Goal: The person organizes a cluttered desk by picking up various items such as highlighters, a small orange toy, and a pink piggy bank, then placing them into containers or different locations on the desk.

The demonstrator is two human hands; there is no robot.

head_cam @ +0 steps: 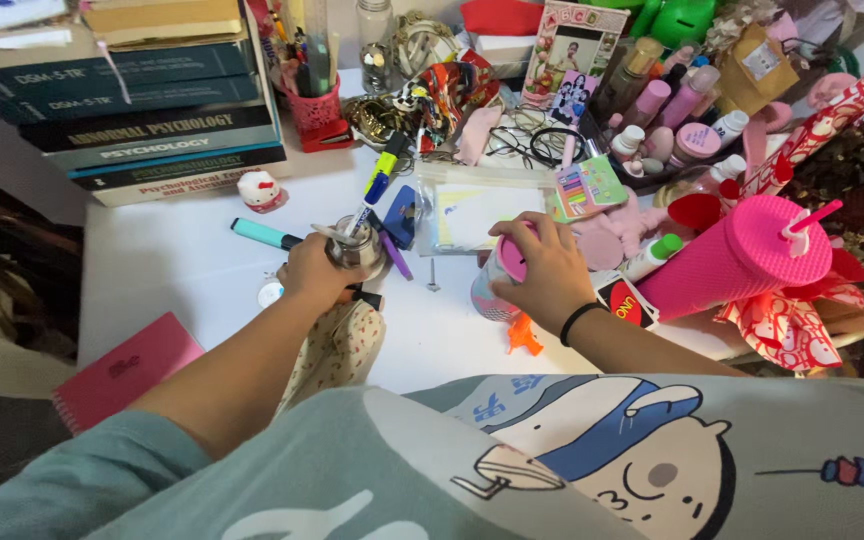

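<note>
A: Largest first. White surface (182, 265), crowded along the far edge and right side. A stack of thick books (147, 120) at far left.

B: Noted. Next down: a big pink studded tumbler (737, 262) with a straw, lying tilted at the right, well apart from both hands. A pink notebook (122, 372) at the near left edge of the surface.

A: Hands now. The left hand (314, 270) is closed around a small metal cup (360, 245) near the middle of the surface; the grip holds it at the side. Pens stand in the cup, one a blue and yellow marker (377, 182).

B: And the right hand (544, 268)?

A: It lies over the top of a small pink-lidded cup (500, 275), fingers curled over the lid, grip narrow and holding it. The cup stands upright just right of the metal cup. A black band sits on that wrist.

B: Smaller items?

A: A clear plastic pouch (472, 215) with paper inside, just beyond both hands. A floral cloth pouch (337, 345) under the left forearm. A teal pen (264, 234) left of the left hand. A small orange piece (524, 338) near the right wrist. A screw (433, 275) between the two cups.
</note>
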